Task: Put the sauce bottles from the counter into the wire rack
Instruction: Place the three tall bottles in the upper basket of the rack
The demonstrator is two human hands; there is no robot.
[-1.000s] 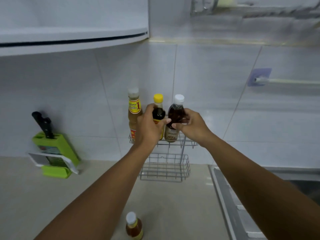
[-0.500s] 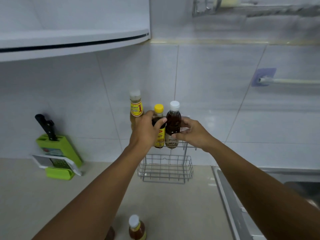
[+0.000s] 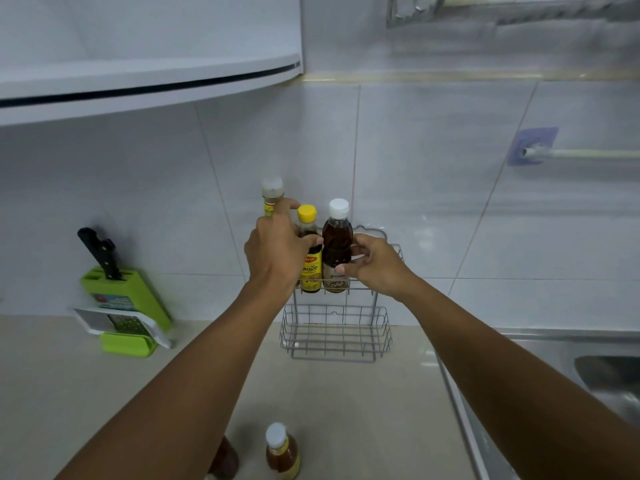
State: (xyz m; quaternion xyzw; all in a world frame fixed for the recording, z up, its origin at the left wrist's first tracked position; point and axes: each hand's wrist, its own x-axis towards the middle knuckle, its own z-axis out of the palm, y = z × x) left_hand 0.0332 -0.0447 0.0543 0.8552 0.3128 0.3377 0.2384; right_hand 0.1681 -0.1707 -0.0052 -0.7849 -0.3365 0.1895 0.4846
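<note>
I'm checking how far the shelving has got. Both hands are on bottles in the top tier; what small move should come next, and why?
Probably let go with both hands. The yellow-capped bottle in the left hand and the white-capped bottle in the right hand already stand upright inside the wire rack. Another bottle waits on the counter.

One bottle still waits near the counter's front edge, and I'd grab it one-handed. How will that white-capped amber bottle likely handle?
The white-capped amber bottle looks nearly full, so probably heavy for its size. It is tall and slim, so a sideways nudge could tip it. Its smooth sides may slip; gripping around the label seems safer.
</note>
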